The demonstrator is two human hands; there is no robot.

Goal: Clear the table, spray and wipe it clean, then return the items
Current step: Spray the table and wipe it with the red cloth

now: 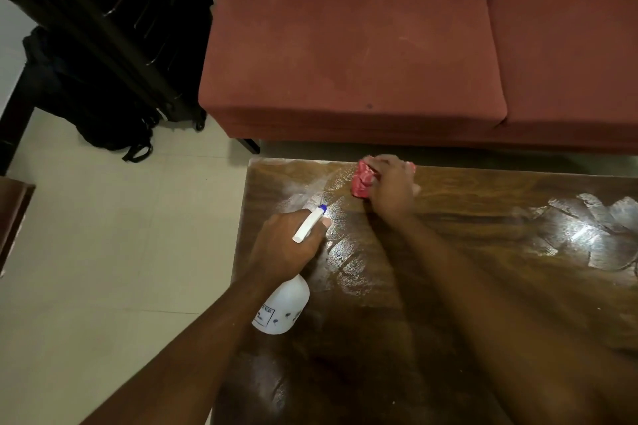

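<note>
At far worktop [448, 286] edge, your right hand [392, 190] clenches red cloth [362, 179]. Left hand [286, 248] grips spray bottle [284, 307], nozzle aimed at wet patch lying left of cloth; right hand nearer.

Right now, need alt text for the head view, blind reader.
A person's right hand presses a red cloth onto the far edge of a wet-streaked wooden table, while the left hand holds a white spray bottle over the table's left side. A red sofa stands beyond the table.
</note>
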